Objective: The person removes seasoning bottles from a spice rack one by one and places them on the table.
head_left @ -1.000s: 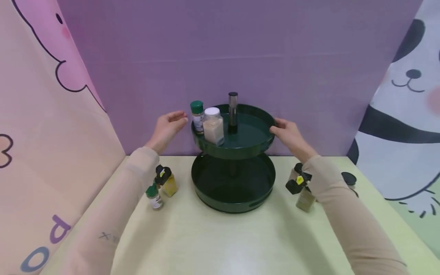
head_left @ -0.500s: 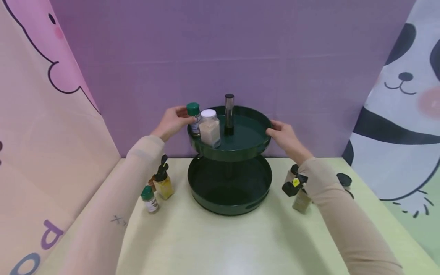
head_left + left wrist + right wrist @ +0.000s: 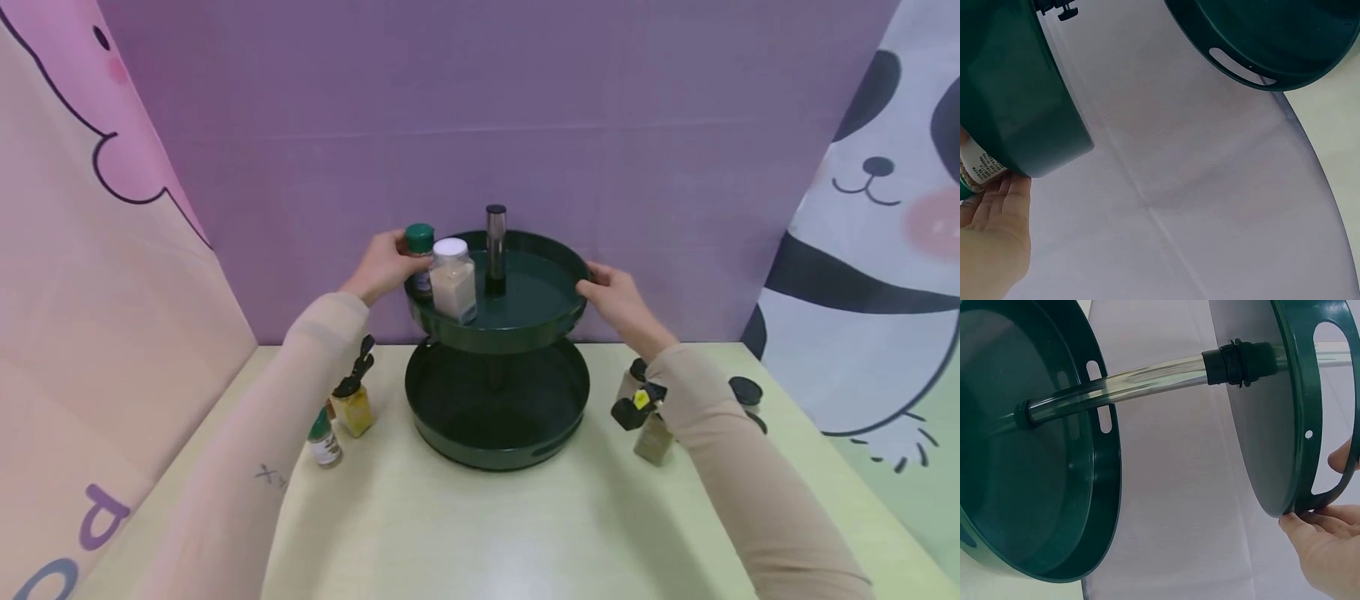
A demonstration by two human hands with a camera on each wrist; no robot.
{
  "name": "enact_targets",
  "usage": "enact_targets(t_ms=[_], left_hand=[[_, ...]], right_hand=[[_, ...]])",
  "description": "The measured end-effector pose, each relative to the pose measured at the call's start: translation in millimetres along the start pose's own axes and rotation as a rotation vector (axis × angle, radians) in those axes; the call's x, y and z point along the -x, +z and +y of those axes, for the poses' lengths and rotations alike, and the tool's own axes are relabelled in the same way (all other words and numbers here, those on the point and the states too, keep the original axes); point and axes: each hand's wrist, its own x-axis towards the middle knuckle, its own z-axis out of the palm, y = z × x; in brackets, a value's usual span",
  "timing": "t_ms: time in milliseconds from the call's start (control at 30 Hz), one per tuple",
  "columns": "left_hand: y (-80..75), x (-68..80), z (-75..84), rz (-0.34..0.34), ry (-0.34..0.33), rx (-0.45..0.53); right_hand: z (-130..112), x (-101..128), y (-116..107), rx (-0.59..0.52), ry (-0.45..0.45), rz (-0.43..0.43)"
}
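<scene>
Green plastic meets both my hands: a two-tier rack [image 3: 497, 333] stands on the pale surface [image 3: 480, 517] in front of me. My left hand [image 3: 384, 267] has its fingers curled round a green-capped spice jar [image 3: 420, 258] at the left edge of the upper tray [image 3: 525, 327]; from the left wrist view the jar's label [image 3: 979, 167] shows just above my palm, against the tray's outer wall. Touching that jar on its right is a white-lidded jar [image 3: 453, 279] of pale powder. My right hand [image 3: 617, 298] grips the tray's right rim, thumb on top, fingertips [image 3: 1300, 520] under the rim beside a handle slot. Between my hands rises the metal centre post [image 3: 495, 242]. Below my left forearm sit a small green-capped bottle [image 3: 323, 437] and a yellow jar [image 3: 352, 407]; below my right wrist stands an olive-coloured jar [image 3: 651, 435], with a black-lidded jar [image 3: 747, 392] further right.
</scene>
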Motion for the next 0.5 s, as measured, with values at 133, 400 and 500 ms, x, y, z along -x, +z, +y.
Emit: enact_targets(t_ms=[133, 400, 500], left_hand=[[0.4, -1.0, 0.3, -0.007, -0.001, 0.002], [0.1, -1.3, 0.0, 0.005, 0.018, -0.025], [-0.6, -0.8, 0.5, 0.012, 0.014, -0.032]], right_hand=[[0.0, 1.0, 0.3, -0.001, -0.005, 0.003], [-0.1, 1.9, 0.6, 0.007, -0.004, -0.005], [-0.3, 1.1, 1.0, 0.011, -0.008, -0.007]])
